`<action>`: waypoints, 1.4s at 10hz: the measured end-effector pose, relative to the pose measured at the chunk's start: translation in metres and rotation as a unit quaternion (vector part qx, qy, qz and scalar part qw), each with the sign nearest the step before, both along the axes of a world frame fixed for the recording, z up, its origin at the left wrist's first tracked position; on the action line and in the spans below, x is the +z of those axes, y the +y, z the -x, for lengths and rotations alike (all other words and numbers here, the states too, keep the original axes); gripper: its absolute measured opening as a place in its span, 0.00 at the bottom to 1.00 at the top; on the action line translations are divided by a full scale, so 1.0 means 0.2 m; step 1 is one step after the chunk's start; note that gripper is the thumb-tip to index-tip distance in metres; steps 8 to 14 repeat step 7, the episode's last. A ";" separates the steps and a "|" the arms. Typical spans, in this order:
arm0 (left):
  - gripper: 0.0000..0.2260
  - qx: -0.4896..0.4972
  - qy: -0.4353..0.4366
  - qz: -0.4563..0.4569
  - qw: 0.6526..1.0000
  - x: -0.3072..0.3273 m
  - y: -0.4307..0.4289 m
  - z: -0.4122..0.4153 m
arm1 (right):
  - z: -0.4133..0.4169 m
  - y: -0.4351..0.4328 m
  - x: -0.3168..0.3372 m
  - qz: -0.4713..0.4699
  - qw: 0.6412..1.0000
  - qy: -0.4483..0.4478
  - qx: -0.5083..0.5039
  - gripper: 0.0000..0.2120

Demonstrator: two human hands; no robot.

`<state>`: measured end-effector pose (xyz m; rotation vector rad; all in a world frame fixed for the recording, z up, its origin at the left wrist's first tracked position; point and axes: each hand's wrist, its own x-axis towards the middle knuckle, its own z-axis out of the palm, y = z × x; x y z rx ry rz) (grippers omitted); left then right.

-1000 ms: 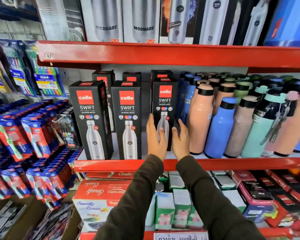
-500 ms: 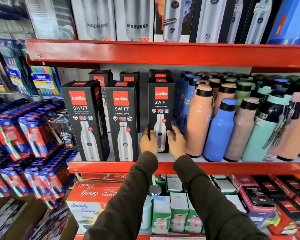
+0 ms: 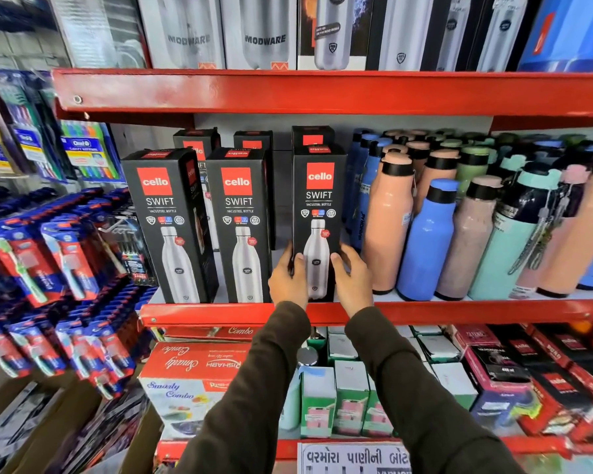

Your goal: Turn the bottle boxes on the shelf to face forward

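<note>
Three black bottle boxes stand in a front row on the red shelf, each with a red logo and a steel bottle picture facing out. My left hand and my right hand clasp the lower sides of the right box, which stands upright at the shelf's front edge. The middle box faces forward. The left box is turned slightly, showing its right side. More black boxes stand behind them.
Peach, blue, teal and green bottles crowd the shelf right of the held box. Toothbrush packs hang at the left. Boxed steel bottles fill the upper shelf. Small boxes and a red combo carton sit on the shelf below.
My hands went from flat against the right box's front to gripping its sides, and the box came forward toward the shelf's front edge, closer in line with the other two.
</note>
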<state>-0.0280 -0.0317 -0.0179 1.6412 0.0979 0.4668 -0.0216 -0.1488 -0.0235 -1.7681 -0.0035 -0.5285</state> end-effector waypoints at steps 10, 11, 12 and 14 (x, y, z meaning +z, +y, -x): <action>0.22 -0.015 -0.035 -0.036 0.999 -0.03 0.03 0.12 | 0.17 0.00 0.05 0.053 0.998 0.007 -0.024 0.17; 0.22 -0.015 -0.035 -0.036 0.999 -0.03 0.03 0.12 | 0.17 0.00 0.05 0.053 0.998 0.007 -0.024 0.17; 0.22 -0.015 -0.035 -0.036 0.999 -0.03 0.03 0.12 | 0.17 0.00 0.05 0.053 0.998 0.007 -0.024 0.17; 0.22 -0.015 -0.035 -0.036 0.999 -0.03 0.03 0.12 | 0.17 0.00 0.05 0.053 0.998 0.007 -0.024 0.17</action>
